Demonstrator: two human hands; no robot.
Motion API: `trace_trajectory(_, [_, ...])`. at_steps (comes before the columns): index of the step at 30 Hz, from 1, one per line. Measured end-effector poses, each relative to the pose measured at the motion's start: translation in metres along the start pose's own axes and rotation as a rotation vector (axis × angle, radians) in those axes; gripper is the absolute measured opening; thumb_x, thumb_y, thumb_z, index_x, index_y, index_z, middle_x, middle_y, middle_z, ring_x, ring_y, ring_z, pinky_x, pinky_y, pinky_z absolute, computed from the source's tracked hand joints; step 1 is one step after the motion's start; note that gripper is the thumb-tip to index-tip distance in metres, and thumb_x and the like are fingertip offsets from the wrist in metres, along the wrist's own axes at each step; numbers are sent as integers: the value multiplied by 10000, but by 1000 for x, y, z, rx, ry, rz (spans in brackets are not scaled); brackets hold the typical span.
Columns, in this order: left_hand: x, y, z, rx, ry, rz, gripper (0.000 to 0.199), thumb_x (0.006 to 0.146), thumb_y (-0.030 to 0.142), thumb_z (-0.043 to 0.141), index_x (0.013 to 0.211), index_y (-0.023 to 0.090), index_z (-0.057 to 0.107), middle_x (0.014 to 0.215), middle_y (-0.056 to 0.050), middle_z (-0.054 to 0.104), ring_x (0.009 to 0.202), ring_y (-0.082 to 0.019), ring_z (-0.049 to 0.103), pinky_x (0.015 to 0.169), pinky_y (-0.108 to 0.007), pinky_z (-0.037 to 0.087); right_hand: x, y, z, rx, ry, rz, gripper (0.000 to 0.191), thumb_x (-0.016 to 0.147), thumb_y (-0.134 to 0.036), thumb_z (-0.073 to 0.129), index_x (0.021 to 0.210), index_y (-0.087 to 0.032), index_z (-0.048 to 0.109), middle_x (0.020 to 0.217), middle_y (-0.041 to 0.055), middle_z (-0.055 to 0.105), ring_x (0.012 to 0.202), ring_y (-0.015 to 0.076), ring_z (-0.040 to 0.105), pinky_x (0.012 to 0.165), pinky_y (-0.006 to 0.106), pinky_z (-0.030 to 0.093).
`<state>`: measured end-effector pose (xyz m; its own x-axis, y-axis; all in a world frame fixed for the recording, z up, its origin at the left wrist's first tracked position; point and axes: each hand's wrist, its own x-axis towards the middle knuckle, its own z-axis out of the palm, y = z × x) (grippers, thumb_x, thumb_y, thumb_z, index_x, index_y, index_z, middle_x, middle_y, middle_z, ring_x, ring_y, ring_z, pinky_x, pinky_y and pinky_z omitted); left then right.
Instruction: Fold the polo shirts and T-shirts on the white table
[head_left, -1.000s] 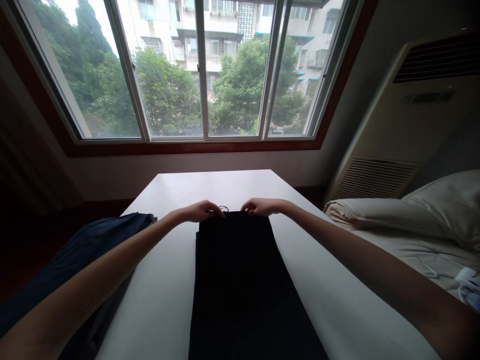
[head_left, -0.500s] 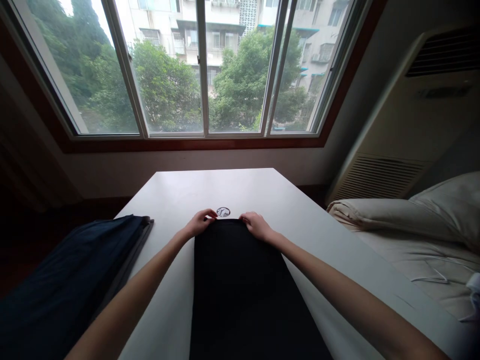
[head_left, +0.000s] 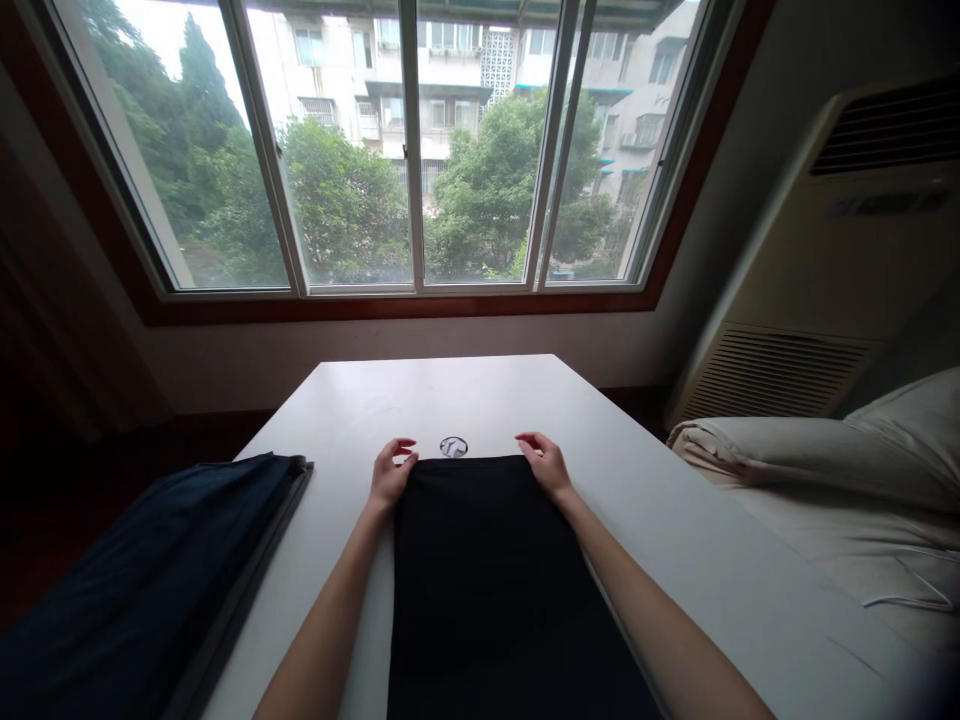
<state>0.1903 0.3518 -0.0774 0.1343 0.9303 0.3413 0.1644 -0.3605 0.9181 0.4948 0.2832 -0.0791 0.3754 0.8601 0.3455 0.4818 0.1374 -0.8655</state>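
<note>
A long piece of black folded cloth [head_left: 480, 580], like a trouser leg, lies flat on the white table [head_left: 435, 395] and runs toward me past the bottom edge. At its far left corner is my left hand [head_left: 393, 474], open, with the thumb near or touching the edge and the fingers apart from it. My right hand [head_left: 546, 464] is at the far right corner, also open, its fingers curved inward above the edge. Just beyond the cloth's far edge sits a small oval mark or sticker [head_left: 454, 447] on the tabletop.
Dark blue and grey folded clothes [head_left: 172, 540] lie along the table's left side. To the right is a beige padded seat or bedding [head_left: 810, 460] with a white cord on it. A large air conditioner [head_left: 825, 250] stands at the back right, beside the window [head_left: 412, 170].
Both hands have moved apart from nearer the middle of the cloth's far edge to its corners, and their fingers have opened. The view has tipped up slightly.
</note>
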Motion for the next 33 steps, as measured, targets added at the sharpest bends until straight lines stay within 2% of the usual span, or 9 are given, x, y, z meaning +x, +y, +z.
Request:
trace_trajectory(5, [2,-5,-5,-19,83,0,247,736,359,666,910,184,651,1003,-91,673,954,-233,635,754,-330,533,5,26,-42,65,273,137,388,825,-440,415,1050,-146,532,992,140,618,847,213,598,777,353,510])
trace_trajectory(9, [6,-16,-15,-40,188,-15,223,752,322,631,922,179,647,1015,-93,670,973,-230,624,825,-359,521,4,32,-55,77,326,159,410,807,-445,400,1056,-143,522,933,119,611,763,187,574,719,330,501])
trace_trajectory(13, [9,-25,-22,-87,273,-68,223,735,299,600,912,169,644,964,-86,675,911,-218,631,810,-362,519,-2,24,-48,30,225,131,319,721,-446,496,867,-179,593,764,57,619,693,186,560,670,313,476])
trace_trajectory(16, [9,-30,-24,-131,275,-84,238,702,296,601,895,164,648,947,-87,682,895,-225,638,780,-360,525,-14,15,-45,-36,215,124,287,705,-486,515,734,-207,574,694,40,614,683,200,561,678,322,461])
trace_trajectory(22, [6,-35,-27,-101,239,-71,251,679,294,589,884,166,659,946,-92,697,891,-240,653,826,-392,521,-73,-11,-52,-157,228,113,326,770,-538,512,664,-230,527,705,39,630,686,205,569,695,323,437])
trace_trajectory(24, [4,-35,-29,-86,236,-71,252,672,294,587,878,168,660,945,-93,700,896,-247,653,838,-401,518,-98,-23,-55,-190,171,99,314,792,-532,525,724,-226,552,730,29,630,691,199,574,692,317,436])
trace_trajectory(26, [3,-34,-31,-79,231,-72,257,663,297,587,875,170,659,947,-94,701,903,-253,652,850,-408,515,-121,-35,-59,-239,80,89,318,817,-527,527,880,-219,574,732,7,607,675,193,572,673,312,433])
trace_trajectory(29, [0,-33,-32,-68,213,-71,275,655,308,587,883,174,660,958,-95,699,923,-261,648,866,-416,508,-152,-53,-68,-329,-65,82,417,833,-496,533,1125,-198,523,717,-22,553,653,190,557,651,314,419])
trace_trajectory(33, [-2,-32,-32,-46,202,-79,287,652,320,580,887,178,662,968,-95,699,935,-267,647,862,-421,511,-181,-75,-83,-379,-230,148,488,832,-400,532,1268,-192,461,747,-23,540,670,188,558,662,318,407])
